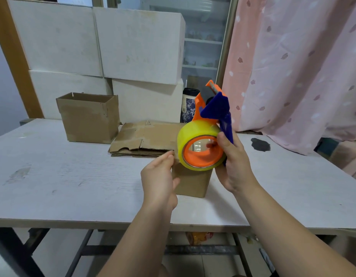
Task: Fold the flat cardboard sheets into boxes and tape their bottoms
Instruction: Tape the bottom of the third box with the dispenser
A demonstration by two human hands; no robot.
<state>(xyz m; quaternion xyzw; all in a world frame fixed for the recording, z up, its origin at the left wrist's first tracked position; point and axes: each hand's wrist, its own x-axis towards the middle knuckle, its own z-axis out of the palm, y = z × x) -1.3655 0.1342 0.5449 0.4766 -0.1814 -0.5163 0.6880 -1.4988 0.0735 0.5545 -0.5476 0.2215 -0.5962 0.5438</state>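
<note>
On the white table [53, 166], near its front middle, a small brown cardboard box [193, 182] stands with both hands at it. The left hand [159, 176] rests against the box's left side, its fingers nearly straight, their tips at the top left corner and the thumb lying on the near face. The right hand [235, 162] has its fingers wrapped round the blue handle of an orange and blue tape dispenser [213, 110], held tilted just above the box. The dispenser's roll of yellowish clear tape [185, 140] hangs over the box top; I cannot tell whether it touches.

Farther back, a stack of flat cardboard sheets [145, 138] lies on the table. Left of it an open brown box [89, 116] stands upright. Behind them, plain white cartons [93, 47] are piled against the far wall. A dark canister [188, 106] beside the cartons shows the letters "CH"; the dispenser hides the rest. At far right hangs a pink curtain [292, 66] with a leaf print, and a dark stain [260, 144] marks the table near it.
</note>
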